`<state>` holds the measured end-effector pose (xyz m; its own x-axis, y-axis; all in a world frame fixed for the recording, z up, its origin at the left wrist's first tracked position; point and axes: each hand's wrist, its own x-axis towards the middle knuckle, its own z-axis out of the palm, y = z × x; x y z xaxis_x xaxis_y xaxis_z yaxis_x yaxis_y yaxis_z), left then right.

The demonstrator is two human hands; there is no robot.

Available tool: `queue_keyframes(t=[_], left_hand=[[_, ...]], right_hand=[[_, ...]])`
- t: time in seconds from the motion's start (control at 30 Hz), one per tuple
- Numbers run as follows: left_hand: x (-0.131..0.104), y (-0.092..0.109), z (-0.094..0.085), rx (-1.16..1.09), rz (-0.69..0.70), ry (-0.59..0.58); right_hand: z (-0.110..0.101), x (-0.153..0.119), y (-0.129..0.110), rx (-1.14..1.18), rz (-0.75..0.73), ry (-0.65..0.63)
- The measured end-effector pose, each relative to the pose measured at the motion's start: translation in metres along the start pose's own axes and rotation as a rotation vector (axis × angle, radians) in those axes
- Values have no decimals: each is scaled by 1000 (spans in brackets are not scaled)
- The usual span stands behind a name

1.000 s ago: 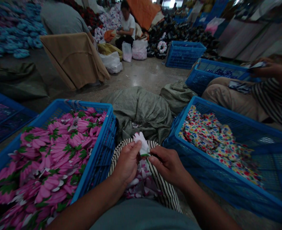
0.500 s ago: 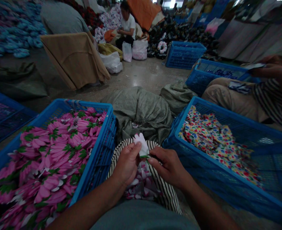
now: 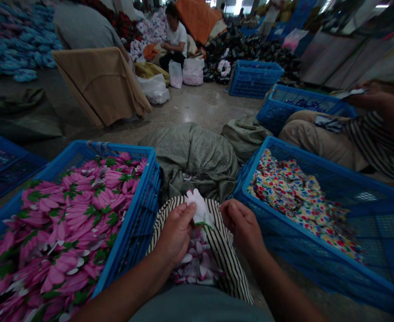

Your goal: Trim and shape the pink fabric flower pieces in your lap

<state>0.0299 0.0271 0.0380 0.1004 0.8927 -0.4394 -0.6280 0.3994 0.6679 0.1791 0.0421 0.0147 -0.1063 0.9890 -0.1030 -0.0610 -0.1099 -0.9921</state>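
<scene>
My left hand (image 3: 177, 230) pinches a white, petal-edged fabric piece (image 3: 202, 209) with a green strip along its lower edge. Just right of the piece, clear of it, is my right hand (image 3: 244, 226), with thumb and fingers pressed together; anything between them is too small to make out. Below both hands, more white and pink fabric pieces (image 3: 199, 259) lie in my lap on a black-and-white striped cloth (image 3: 239, 273). On my left, many pink petal-shaped pieces with green tips (image 3: 83, 214) fill a blue crate (image 3: 116, 145).
To my right, a blue crate (image 3: 304, 237) holds colourful printed fabric (image 3: 294, 197). Grey-green sacks (image 3: 193, 147) lie ahead. A person in stripes (image 3: 367, 143) sits at the right. Farther off are a cloth-draped chair (image 3: 96, 85), a seated person (image 3: 177, 38) and more blue crates (image 3: 255, 78).
My right hand has moved right, away from the fabric piece's green edge, and closed up more. My left hand still holds the piece, which shows more of its face.
</scene>
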Motion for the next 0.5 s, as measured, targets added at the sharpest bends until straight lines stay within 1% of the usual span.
queue_keyframes(t=[0.03, 0.1, 0.13, 0.2, 0.23, 0.3, 0.33, 0.4, 0.47, 0.5], left_hand=[[0, 1, 0, -9, -10, -1], [-1, 2, -2, -37, -30, -27], [-1, 2, -3, -49, -46, -50], [0, 3, -4, -34, -94, -93], [1, 4, -6, 7, -116, -103], [6, 4, -10, 166, -120, -94], [11, 4, -13, 277, -101, -98], [22, 3, -23, 473, -54, -119], [35, -1, -35, 621, -11, -151], [41, -3, -42, 692, 30, -128]], right_hand=[[-2, 4, 8, 171, 98, 46], [-5, 13, 24, 408, 245, 39], [-6, 16, 31, 485, 314, 6], [-5, 19, 40, 583, 448, -130], [-3, 19, 42, 590, 493, -200], [4, 18, 40, 556, 457, -210], [8, 17, 38, 537, 436, -192], [16, 18, 34, 505, 393, -136], [22, 20, 31, 436, 396, -71], [24, 20, 30, 392, 376, -34]])
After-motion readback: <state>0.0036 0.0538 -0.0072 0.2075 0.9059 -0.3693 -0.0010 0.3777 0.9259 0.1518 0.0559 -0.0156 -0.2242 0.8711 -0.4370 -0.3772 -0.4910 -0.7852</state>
